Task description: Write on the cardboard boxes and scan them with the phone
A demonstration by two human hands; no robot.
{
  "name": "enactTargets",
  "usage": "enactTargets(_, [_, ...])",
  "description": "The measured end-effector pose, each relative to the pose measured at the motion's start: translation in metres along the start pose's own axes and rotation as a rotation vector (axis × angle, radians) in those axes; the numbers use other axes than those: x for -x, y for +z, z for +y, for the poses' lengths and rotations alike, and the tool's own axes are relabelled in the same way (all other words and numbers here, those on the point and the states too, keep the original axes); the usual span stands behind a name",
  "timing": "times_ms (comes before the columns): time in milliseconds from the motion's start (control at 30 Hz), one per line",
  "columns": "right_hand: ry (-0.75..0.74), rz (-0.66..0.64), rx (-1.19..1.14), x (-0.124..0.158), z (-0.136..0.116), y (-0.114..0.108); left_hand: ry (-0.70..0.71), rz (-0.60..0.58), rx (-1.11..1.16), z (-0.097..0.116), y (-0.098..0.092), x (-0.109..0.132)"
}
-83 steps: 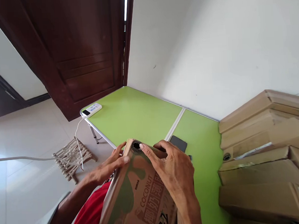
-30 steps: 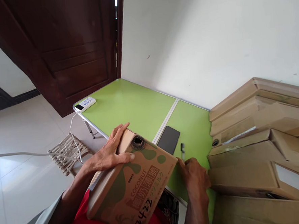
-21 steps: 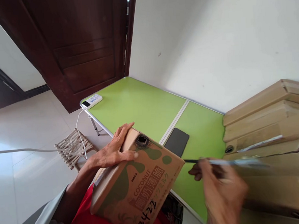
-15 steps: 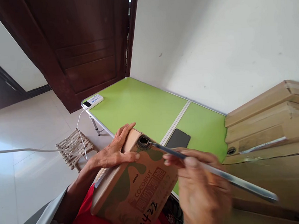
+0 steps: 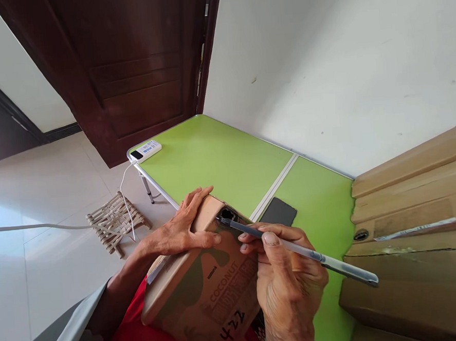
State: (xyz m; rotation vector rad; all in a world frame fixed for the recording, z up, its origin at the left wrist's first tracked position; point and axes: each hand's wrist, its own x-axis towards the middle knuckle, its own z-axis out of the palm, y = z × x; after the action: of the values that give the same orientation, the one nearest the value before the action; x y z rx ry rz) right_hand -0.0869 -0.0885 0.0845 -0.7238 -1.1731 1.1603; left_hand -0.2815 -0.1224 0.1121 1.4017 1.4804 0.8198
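A brown cardboard box printed "COCONUT", with "2422" handwritten on it, rests tilted on my lap over red cloth. My left hand grips its upper left edge, thumb on the printed face and fingers over the far side. Between the thumb and fingers of my right hand is a pen with a dark grip and a clear barrel. Its tip touches the box near the left rim of a dark-edged hole at the top corner. Black ink surrounds this hole.
A green folding table stands ahead, bearing a dark phone and a white power bank with a cable. Cardboard boxes are stacked at the right. A woven stool stands on the floor at the left.
The pen tip has moved from the right side of the hole to its left rim. My right hand has shifted slightly left and up. My left hand keeps its hold on the box.
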Motion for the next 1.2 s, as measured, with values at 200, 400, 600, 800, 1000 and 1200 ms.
enactTargets(200, [0.018, -0.005, 0.031, 0.001, -0.001, -0.006, 0.012, -0.002, 0.001, -0.005, -0.001, 0.001])
enactTargets(400, [0.024, 0.114, 0.062, -0.005, -0.005, -0.013, 0.003, 0.003, 0.014, -0.007, -0.001, 0.001])
enactTargets(600, [0.003, 0.218, 0.078, -0.018, -0.010, -0.014, -0.034, -0.001, 0.028, -0.004, -0.001, 0.002])
enactTargets(800, [-0.060, 0.191, 0.041, -0.036, -0.012, -0.004, -0.043, -0.005, 0.038, -0.003, -0.003, 0.004])
enactTargets(1000, [-0.120, 0.426, 0.567, -0.061, -0.001, -0.060, 0.001, 0.008, 0.062, -0.013, -0.005, 0.004])
enactTargets(1200, [0.707, -0.030, 1.620, -0.072, 0.041, -0.120, -0.004, 0.007, 0.056, -0.020, -0.007, 0.003])
